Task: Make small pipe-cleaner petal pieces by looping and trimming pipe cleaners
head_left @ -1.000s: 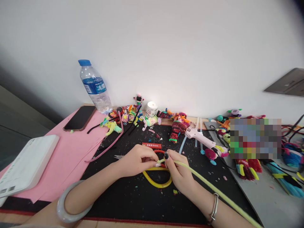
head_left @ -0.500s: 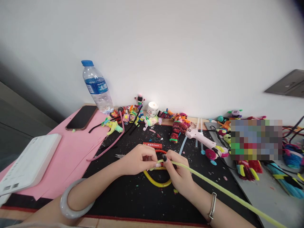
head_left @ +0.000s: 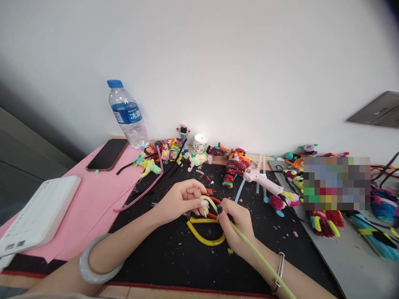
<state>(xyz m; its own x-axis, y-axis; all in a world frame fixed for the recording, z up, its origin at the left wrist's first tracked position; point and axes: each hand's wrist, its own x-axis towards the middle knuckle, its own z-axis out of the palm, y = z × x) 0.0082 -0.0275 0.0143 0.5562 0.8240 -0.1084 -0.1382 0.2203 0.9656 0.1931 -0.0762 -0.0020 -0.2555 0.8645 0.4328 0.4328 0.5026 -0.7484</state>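
A pale yellow-green pipe cleaner (head_left: 254, 247) runs between both hands, and its long tail trails down over my right forearm. My left hand (head_left: 183, 200) pinches its bent end between thumb and fingers. My right hand (head_left: 236, 222) grips it a short way along, thumb against the fingers, where it curves in a small loop. Just beneath the hands, pliers (head_left: 204, 237) with yellow and red handles lie on the black mat (head_left: 174, 259). Their middle is partly covered by the fingers. A red label strip shows behind my left fingertips, mostly hidden.
A pink glue gun (head_left: 263, 182) lies at the back right, near several fuzzy dolls (head_left: 235, 166). To the left are a water bottle (head_left: 129, 118), a phone (head_left: 107, 154) and a white box (head_left: 39, 214) on pink paper (head_left: 90, 207). Small scraps dot the mat.
The pipe cleaner's end is now bent into a clearer loop. My left hand has risen slightly, its fingers turned. The long tail has swung down from the right, closer along my right forearm.
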